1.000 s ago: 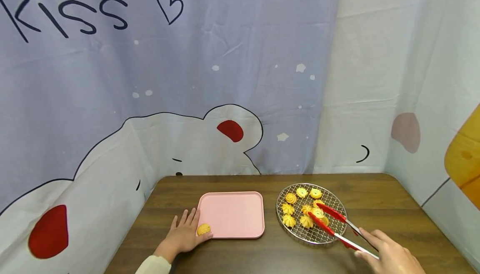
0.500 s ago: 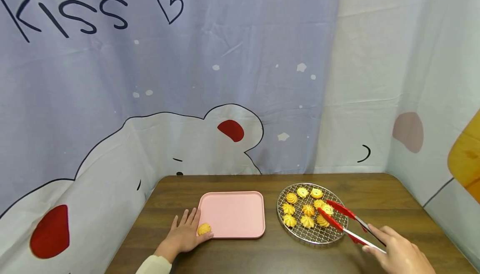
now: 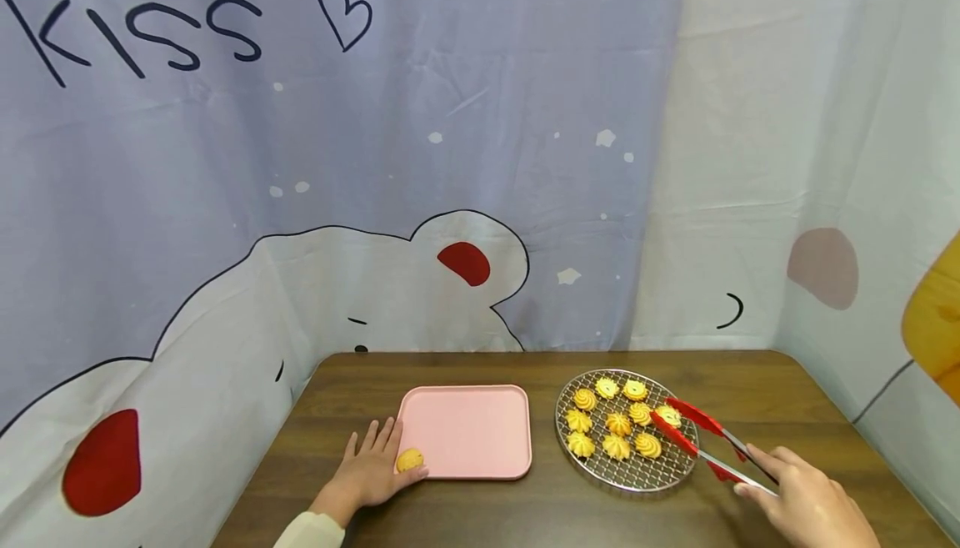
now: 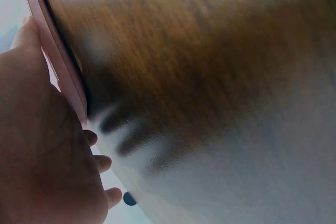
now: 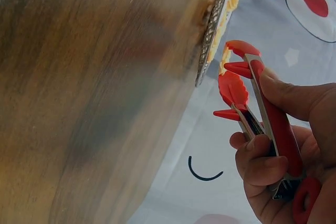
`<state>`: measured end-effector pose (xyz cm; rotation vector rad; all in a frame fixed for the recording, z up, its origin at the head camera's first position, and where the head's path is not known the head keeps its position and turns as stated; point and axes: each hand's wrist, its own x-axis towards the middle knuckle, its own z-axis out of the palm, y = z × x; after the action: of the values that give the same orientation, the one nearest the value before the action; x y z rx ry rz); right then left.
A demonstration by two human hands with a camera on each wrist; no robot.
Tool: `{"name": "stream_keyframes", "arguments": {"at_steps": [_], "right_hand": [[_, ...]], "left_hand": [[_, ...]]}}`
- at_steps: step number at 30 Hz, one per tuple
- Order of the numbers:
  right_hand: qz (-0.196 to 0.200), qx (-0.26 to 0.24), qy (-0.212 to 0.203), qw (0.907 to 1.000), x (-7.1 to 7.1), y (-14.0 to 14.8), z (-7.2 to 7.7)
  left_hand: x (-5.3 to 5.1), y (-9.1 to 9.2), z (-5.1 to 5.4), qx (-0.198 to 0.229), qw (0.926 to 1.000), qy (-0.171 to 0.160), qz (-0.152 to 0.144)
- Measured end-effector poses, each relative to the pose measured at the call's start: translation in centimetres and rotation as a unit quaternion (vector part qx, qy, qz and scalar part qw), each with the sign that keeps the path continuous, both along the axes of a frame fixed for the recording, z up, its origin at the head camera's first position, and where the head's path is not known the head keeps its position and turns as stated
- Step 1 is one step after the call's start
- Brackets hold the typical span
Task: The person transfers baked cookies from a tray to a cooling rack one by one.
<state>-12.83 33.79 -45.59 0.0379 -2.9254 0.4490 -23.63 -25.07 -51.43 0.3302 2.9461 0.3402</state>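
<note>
In the head view my right hand [image 3: 813, 498] grips red-tipped metal tongs [image 3: 677, 436]. Between their tips is a piped, swirled cookie [image 3: 670, 416], over the right side of a round wire rack [image 3: 626, 476]. Thumb and curled fingers wrap the red handles [image 5: 278, 124] in the right wrist view. My left hand [image 3: 367, 469] lies with straight, spread fingers against the left edge of a pink tray [image 3: 480, 431]. Its thumb reaches over the tray's near left corner, beside a round cookie [image 3: 409, 460]. The left wrist view shows that hand [image 4: 47, 145] beside the tray's rim.
Several piped cookies [image 3: 617, 447] sit spaced in rows on the rack. Tray and rack stand side by side on a dark wooden table [image 3: 450, 515], with a gap between them. A printed curtain [image 3: 465, 156] hangs behind the table and along its sides.
The tongs, with the cookie between their tips, have shifted right across the rack, apart from the neighbouring cookies. My right hand has moved right with them. The left hand has stayed at the tray.
</note>
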Motion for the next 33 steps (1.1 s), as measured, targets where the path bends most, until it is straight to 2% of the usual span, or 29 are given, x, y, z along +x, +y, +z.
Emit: {"name": "stream_keyframes", "arguments": {"at_steps": [18,33], "right_hand": [[-0.012,-0.01,-0.034,0.9993,-1.9,1.2,-0.4],[-0.007,-0.002,-0.041,0.9991,-2.4,0.9,-0.5]], "left_hand": [[0.1,0.1,0.2,0.0,1.0,-0.002,0.005],[0.0,-0.1,-0.3,0.007,1.0,-0.002,-0.005]]}}
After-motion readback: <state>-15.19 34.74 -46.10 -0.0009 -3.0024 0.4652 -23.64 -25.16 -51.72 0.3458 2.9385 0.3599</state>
